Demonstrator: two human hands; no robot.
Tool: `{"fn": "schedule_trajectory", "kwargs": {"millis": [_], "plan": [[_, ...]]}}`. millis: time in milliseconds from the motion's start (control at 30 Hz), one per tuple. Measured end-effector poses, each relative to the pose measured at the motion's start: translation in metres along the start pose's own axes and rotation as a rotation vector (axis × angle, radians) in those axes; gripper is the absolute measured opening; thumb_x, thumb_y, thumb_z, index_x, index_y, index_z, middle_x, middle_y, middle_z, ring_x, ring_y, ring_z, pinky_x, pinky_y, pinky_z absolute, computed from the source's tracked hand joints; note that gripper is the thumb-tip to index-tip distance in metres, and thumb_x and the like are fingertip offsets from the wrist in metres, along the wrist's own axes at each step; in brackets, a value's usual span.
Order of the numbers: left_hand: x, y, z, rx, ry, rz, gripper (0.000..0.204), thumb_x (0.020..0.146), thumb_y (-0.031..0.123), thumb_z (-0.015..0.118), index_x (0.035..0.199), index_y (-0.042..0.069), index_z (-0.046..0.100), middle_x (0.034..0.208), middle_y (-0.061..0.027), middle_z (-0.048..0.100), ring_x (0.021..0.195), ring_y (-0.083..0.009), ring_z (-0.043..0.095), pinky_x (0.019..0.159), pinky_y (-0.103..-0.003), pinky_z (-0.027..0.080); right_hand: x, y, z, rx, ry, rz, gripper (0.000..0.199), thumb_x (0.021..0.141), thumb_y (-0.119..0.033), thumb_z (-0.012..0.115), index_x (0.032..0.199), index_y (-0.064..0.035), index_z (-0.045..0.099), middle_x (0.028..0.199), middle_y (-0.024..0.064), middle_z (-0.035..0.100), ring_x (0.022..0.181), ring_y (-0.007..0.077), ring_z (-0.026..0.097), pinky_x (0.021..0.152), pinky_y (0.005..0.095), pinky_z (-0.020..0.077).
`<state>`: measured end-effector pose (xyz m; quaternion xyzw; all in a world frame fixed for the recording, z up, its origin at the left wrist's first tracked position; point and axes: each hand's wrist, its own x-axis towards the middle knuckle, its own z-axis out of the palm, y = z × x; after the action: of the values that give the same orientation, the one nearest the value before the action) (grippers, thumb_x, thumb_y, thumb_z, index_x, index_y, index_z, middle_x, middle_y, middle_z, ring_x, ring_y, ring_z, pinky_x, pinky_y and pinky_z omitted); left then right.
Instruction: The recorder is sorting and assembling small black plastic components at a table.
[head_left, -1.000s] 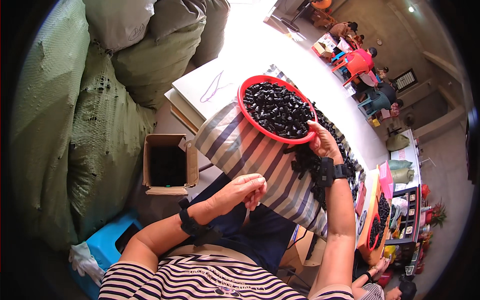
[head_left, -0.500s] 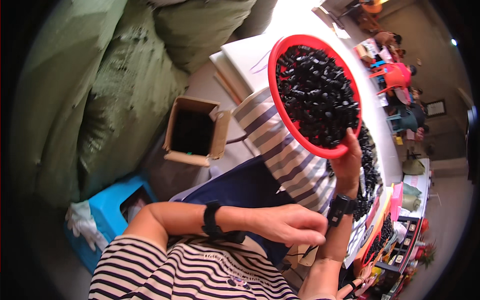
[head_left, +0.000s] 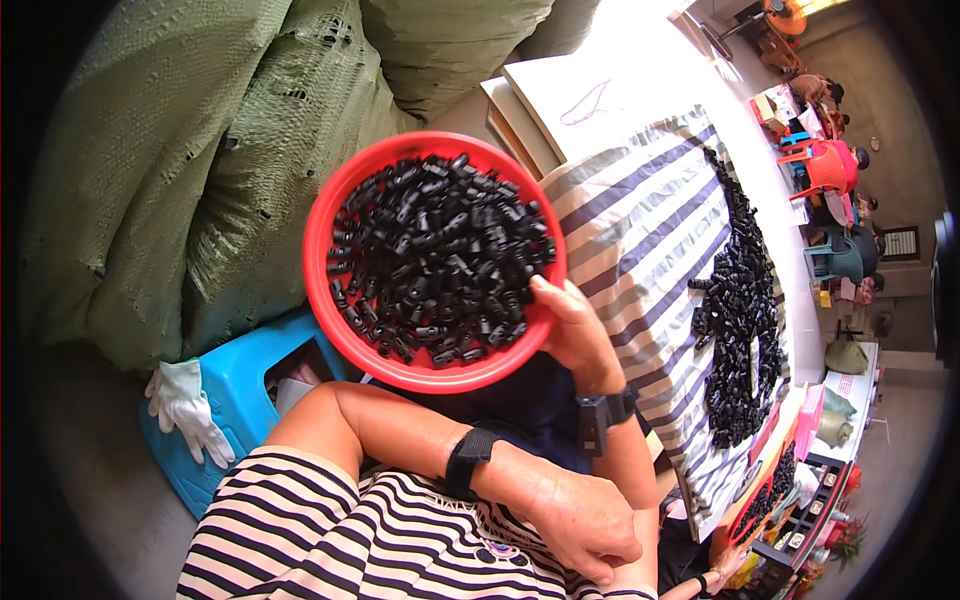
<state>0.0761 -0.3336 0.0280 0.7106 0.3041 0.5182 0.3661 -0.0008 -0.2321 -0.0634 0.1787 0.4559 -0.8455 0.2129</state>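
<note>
My right hand (head_left: pixel 570 325) grips the near right rim of a round red bowl (head_left: pixel 340 200) and holds it up in the air to my left, over the floor beside the table. Several small black plastic parts (head_left: pixel 435 260) fill the bowl. My left hand (head_left: pixel 585 525) rests low against my striped shirt, fingers curled and holding nothing I can see. Both wrists wear black bands. A long pile of the same black parts (head_left: pixel 740 310) lies on the striped cloth (head_left: pixel 640 220) covering the table to my right.
Large green woven sacks (head_left: pixel 200 150) are stacked at left. A blue plastic stool (head_left: pixel 240 385) with white gloves (head_left: pixel 185 405) stands on the floor. Cardboard sheets (head_left: pixel 590 95) lie at the table's far end. Red and teal chairs and people are at far right.
My right hand has swung the red bowl off the table toward my left and nearer to me. My left arm has dropped across my lap. The cardboard box is now out of view.
</note>
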Motion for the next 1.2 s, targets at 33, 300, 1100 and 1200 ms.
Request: {"fn": "schedule_trajectory", "kwargs": {"millis": [33,300,1100,1200], "plan": [[0.001,-0.007,0.005,-0.003,0.038,0.027,0.029,0.081,0.027,0.058,0.078,-0.002,0.062,0.067,-0.0193,0.061,0.067,-0.0372,0.061,0.06,-0.045,0.048,0.008,0.011,-0.016,-0.024,-0.008,0.027,0.038,0.093,-0.025,0.057,0.125,-0.008,0.047,0.092,0.0037,0.062,0.072,0.0128,0.061,0.054,0.0266,0.0501],[-0.005,-0.003,-0.009,0.019,0.019,-0.012,0.028,0.079,0.026,0.058,0.076,-0.002,0.062,0.066,-0.0192,0.061,0.066,-0.0369,0.061,0.059,-0.045,0.048,0.037,0.027,-0.031,-0.141,0.117,0.151,0.032,0.093,-0.029,0.057,0.123,-0.0167,0.05,0.088,-0.0024,0.063,0.064,0.0087,0.058,0.045,0.022,0.0421],[-0.019,-0.015,-0.044,-0.094,0.115,0.044,0.034,0.08,0.029,0.057,0.081,-0.003,0.064,0.073,-0.0191,0.063,0.072,-0.0356,0.061,0.064,-0.044,0.047,0.098,0.03,-0.024,-0.881,0.407,0.02,0.058,0.088,-0.026,0.06,0.134,-0.0056,0.03,0.083,0.0114,0.063,0.05,0.0162,0.061,0.036,0.0259,0.0461],[-0.018,-0.018,-0.042,-0.146,0.134,0.034,0.034,0.081,0.029,0.056,0.084,-0.004,0.065,0.074,-0.0196,0.064,0.072,-0.0358,0.061,0.065,-0.044,0.048,0.097,0.033,-0.008,-0.983,0.438,-0.107,0.068,0.089,-0.028,0.06,0.139,-0.0052,0.021,0.086,0.0162,0.065,0.054,0.0225,0.064,0.041,0.0296,0.0499]]}}
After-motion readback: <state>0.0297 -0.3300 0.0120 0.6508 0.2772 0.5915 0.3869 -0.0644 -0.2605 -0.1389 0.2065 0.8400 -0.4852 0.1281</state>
